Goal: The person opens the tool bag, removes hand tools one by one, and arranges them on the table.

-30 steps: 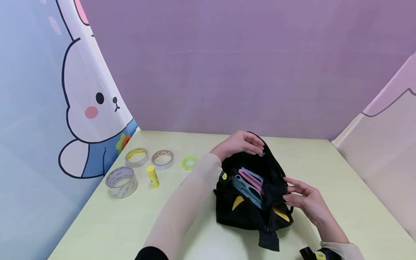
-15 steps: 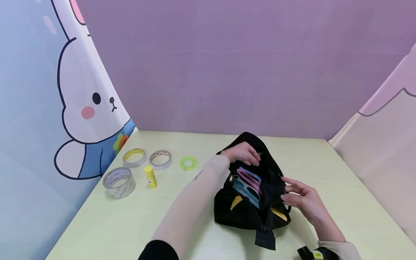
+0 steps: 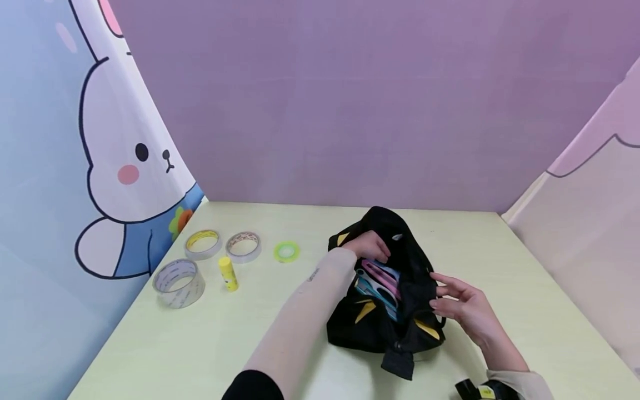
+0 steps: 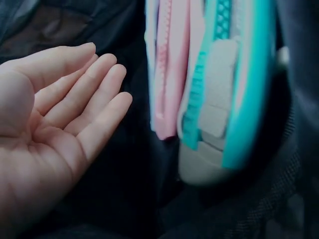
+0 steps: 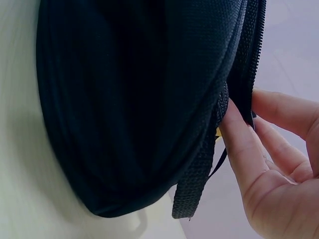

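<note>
A black zip bag (image 3: 357, 328) with yellow patches stands unzipped on the table in the head view. My left hand (image 3: 371, 247) reaches into its far part, and in the left wrist view that hand (image 4: 65, 104) has relaxed fingers and holds nothing. Beside it in the bag are a teal utility knife with a grey slider (image 4: 244, 89) and a pink ridged tool (image 4: 172, 74); a pale blue edge shows behind the pink one. At the right side, my right hand (image 3: 467, 311) pinches the bag's rim; the right wrist view shows its fingertips (image 5: 237, 117) at the zip edge and strap.
Left of the bag on the table (image 3: 280, 322) are a wide clear tape roll (image 3: 192, 291), two narrower tape rolls (image 3: 214, 250) (image 3: 250, 255), a green tape ring (image 3: 295, 253) and an upright yellow glue stick (image 3: 228, 275). A purple wall (image 3: 350, 111) stands behind.
My left hand has moved from the bag's far flap down and a little left, deeper into the opening. My right hand keeps its hold on the rim. The view shifts slightly.
</note>
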The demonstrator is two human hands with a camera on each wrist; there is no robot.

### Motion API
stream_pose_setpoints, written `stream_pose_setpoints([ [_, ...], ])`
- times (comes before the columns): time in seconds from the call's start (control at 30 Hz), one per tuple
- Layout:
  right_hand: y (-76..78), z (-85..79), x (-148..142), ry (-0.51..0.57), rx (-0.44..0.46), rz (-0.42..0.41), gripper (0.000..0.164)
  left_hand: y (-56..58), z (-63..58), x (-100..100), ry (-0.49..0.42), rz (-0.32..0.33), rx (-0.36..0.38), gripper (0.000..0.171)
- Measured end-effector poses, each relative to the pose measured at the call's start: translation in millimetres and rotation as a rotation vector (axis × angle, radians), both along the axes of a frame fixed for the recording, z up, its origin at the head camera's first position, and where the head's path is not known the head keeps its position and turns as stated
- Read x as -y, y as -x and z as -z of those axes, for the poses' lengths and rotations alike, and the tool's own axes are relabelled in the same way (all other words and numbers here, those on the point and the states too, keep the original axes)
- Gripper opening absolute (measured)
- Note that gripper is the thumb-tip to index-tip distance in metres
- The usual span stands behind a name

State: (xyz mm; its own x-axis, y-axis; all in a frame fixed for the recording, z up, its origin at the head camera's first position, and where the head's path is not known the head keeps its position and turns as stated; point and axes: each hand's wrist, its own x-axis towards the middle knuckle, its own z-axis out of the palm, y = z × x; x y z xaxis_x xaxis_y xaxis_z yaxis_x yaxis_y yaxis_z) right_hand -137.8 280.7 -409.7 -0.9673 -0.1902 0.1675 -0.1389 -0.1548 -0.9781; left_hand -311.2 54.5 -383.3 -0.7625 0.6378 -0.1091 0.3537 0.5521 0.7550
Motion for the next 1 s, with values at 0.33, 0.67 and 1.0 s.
stream_pose_setpoints([
  [0.33, 2.8, 1.3, 0, -0.011, 0.004, -0.002, 0.059, 3.1, 11.2, -4, 0.133, 0.058, -0.030, 0.030],
  [0.67, 4.9, 0.0, -3, -0.029, 0.031, 0.009, 0.056, 1.5, 17.2, -10, 0.259, 0.030, -0.010, 0.031],
  [1.0, 8.1, 1.7, -5, -0.021, 0.027, 0.005, 0.058, 6.2, 20.3, -10, 0.309, 0.186, -0.009, 0.017],
])
